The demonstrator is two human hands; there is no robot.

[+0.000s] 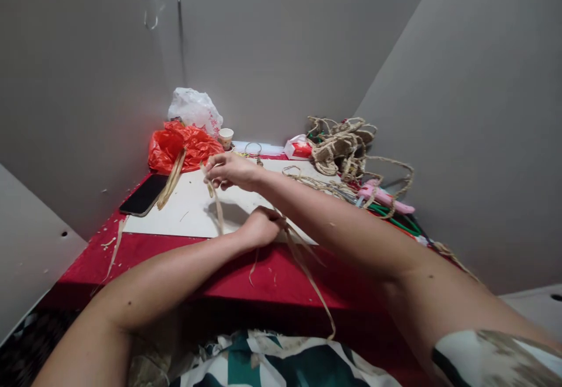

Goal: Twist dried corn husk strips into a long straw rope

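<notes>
My left hand (262,226) is closed on a bundle of straw strands at the near edge of the white board (153,221). Long loose strands (307,271) hang from it over the red cloth toward my lap. Up and to the left, my right hand (232,171) pinches a pale straw strip (218,208), which dangles below its fingertips above the board. My right forearm crosses over beyond my left hand. A dry straw bundle (173,180) rests beside and partly on a black phone (144,195).
Red (188,144) and white (193,108) plastic bags and a paper cup (226,136) stand at the back left. A tissue box (299,148), coiled braided rope (338,147) and a pink-handled tool (386,198) lie at the right. Grey walls enclose the red table (175,258).
</notes>
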